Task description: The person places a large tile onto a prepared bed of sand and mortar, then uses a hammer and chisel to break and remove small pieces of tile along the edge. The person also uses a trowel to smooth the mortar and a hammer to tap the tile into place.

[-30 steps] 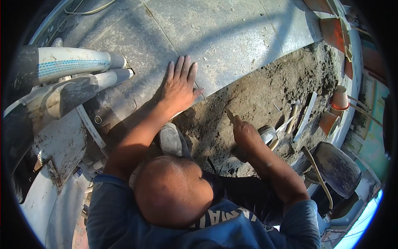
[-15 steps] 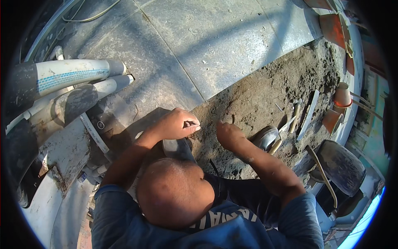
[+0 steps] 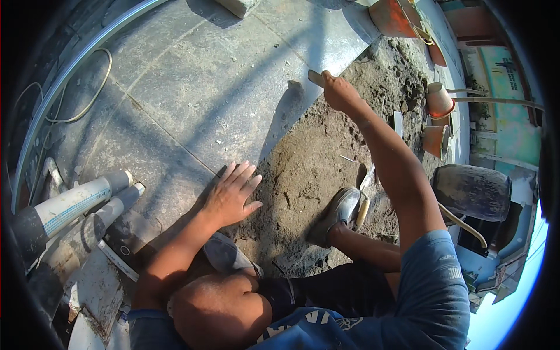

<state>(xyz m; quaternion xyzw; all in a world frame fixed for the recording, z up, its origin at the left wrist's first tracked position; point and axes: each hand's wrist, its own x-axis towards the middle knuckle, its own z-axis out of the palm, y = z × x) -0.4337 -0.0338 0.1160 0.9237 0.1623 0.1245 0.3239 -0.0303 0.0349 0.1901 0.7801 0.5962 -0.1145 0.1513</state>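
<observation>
My left hand (image 3: 230, 195) lies with fingers spread on the edge of the grey tiled floor (image 3: 175, 81), beside a rough bed of sandy mortar (image 3: 303, 163). My right hand (image 3: 340, 93) grips a short flat piece (image 3: 315, 78), perhaps a blade, held out over the far part of the tile edge. Below my right forearm, a trowel's wooden handle (image 3: 363, 210) lies on the mortar next to my shoe (image 3: 335, 213).
White and grey pipes (image 3: 76, 204) lie at left, near a cable (image 3: 87, 116) and a long metal rail (image 3: 67, 87). An orange bucket (image 3: 392, 17) stands at the far right of the tiles. Further containers (image 3: 437, 99) and a dark barrel (image 3: 469, 189) line the right side.
My right hand has reached up and forward with the flat piece. My left hand, drawn back half a second ago, is spread on the tile edge again. The view has shifted.
</observation>
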